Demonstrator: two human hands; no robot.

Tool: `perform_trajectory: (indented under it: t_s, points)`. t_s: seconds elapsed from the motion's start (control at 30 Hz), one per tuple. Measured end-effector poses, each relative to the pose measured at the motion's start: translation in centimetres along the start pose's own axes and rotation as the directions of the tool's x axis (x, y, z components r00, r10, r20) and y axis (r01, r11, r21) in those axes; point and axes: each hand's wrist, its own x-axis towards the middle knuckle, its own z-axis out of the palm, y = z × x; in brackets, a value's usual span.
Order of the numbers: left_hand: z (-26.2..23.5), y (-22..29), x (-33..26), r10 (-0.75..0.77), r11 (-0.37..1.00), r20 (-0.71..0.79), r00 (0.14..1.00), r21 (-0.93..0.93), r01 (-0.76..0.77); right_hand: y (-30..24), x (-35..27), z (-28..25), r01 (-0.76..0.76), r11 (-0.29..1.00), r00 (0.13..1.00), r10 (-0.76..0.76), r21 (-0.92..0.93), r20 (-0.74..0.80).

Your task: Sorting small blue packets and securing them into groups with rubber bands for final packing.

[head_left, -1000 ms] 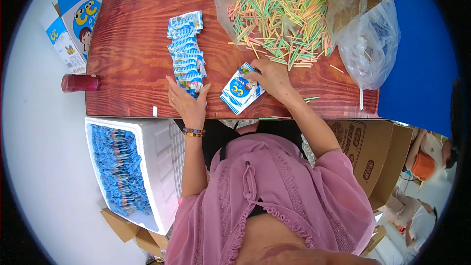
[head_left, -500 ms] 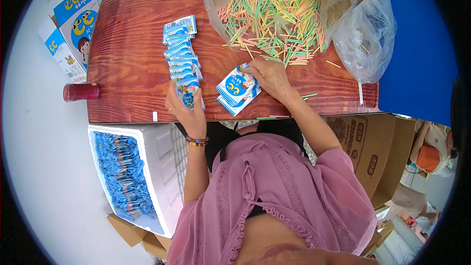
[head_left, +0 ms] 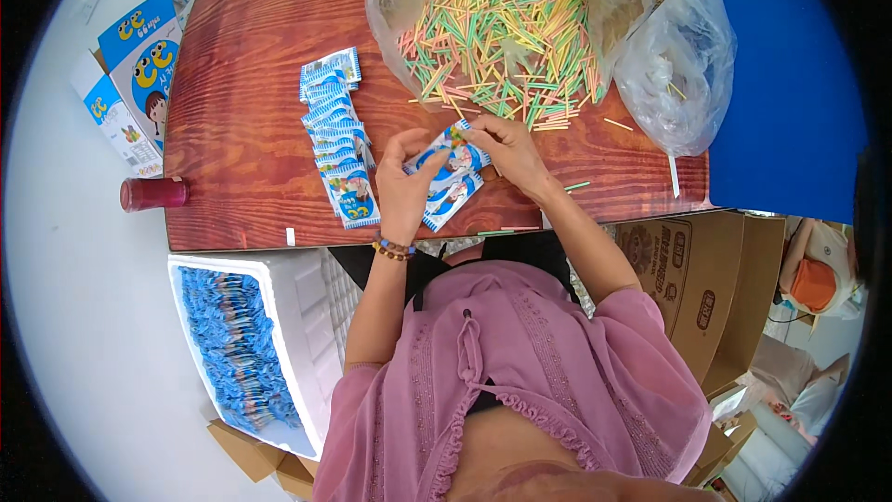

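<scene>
My right hand (head_left: 513,156) pinches the upper end of a small blue-and-white packet (head_left: 458,157). At least one more such packet overlaps it below, close to the table's front edge. My left hand (head_left: 405,188) is just left of these packets, thumb and fingers curved and apart; whether a fingertip touches the packet is hard to tell. To its left, several like packets (head_left: 349,197) lie overlapping in a row that runs away from me on the red-brown wooden table (head_left: 251,65).
Pink, yellow and green sticks (head_left: 511,33) spill from a clear plastic bag (head_left: 674,84) at the back. A red-lidded jar (head_left: 153,193) and printed cartons (head_left: 139,74) stand left. Below the edge are a white foam box (head_left: 302,335) of blue packets and a cardboard box (head_left: 715,288).
My left hand has left the front end of the packet row and moved right to the packets by my right hand. My right hand keeps its pinch, and the packets there have shifted slightly.
</scene>
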Motion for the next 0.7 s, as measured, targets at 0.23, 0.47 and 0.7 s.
perform_trajectory:
  t_s: [0.23,0.47,0.7]
  points:
    - [-0.7,-1.7,0.1,0.107,0.961,-0.094,0.990,0.264,-0.078,0.6,-0.1,-1.5,-0.166,0.985,0.936,0.142,0.048,0.322]
    - [-2.4,-0.1,0.8,0.047,0.992,-0.099,0.994,0.119,-0.035,-1.9,-0.7,-3.1,0.244,0.812,0.970,-0.202,-0.531,0.137]
    - [0.8,2.9,0.5,-0.011,0.936,-0.098,0.995,-0.351,-0.025,-2.3,0.0,-0.7,-0.006,0.998,0.996,0.000,0.066,0.092]
